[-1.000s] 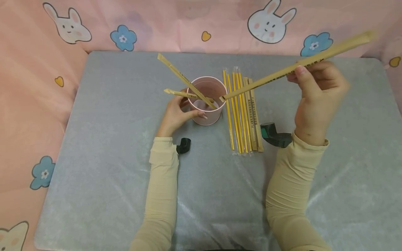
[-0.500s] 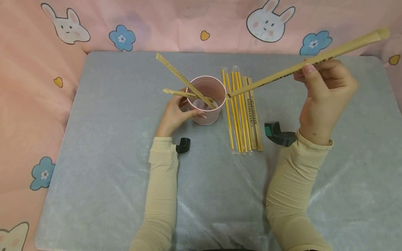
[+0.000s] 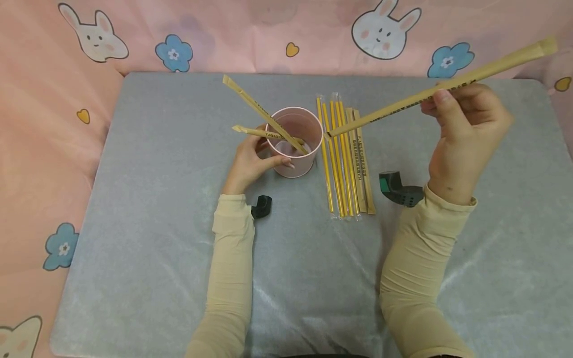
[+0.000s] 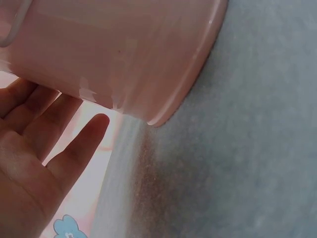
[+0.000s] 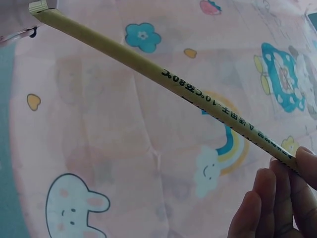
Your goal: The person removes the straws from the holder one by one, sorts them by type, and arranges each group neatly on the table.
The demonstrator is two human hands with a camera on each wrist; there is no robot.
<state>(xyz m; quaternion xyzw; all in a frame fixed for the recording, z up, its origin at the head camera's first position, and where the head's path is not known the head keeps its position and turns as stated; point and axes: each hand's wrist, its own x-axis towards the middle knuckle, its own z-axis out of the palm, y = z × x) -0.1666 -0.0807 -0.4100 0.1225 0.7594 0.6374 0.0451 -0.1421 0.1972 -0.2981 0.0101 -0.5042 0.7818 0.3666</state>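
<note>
My left hand (image 3: 249, 161) grips a pink cup (image 3: 304, 167), thumb on the near side and fingers round the left. In the left wrist view the cup's wall (image 4: 109, 54) fills the top, its base at the grey table. Two paper-wrapped straws, one steeper (image 3: 257, 107) and one lower (image 3: 248, 132), lean out of the cup to the left. My right hand (image 3: 465, 119) pinches another paper-wrapped straw (image 3: 394, 109) between thumb and fingers, slanting up to the right. Its lower end is just right of the cup's rim; the right wrist view shows dark print along the straw (image 5: 124, 57).
Right of the cup, several yellow straws (image 3: 337, 164) in clear wrap lie side by side on the grey table (image 3: 161, 248). Two paper-wrapped straws (image 3: 363, 174) lie beside them. A pink cloth (image 3: 250, 44) with printed rabbits and flowers stands behind the table.
My right hand has moved a little to the right with its straw, so the lower end has shifted from over the cup's rim to just outside it. The left hand and cup stay put.
</note>
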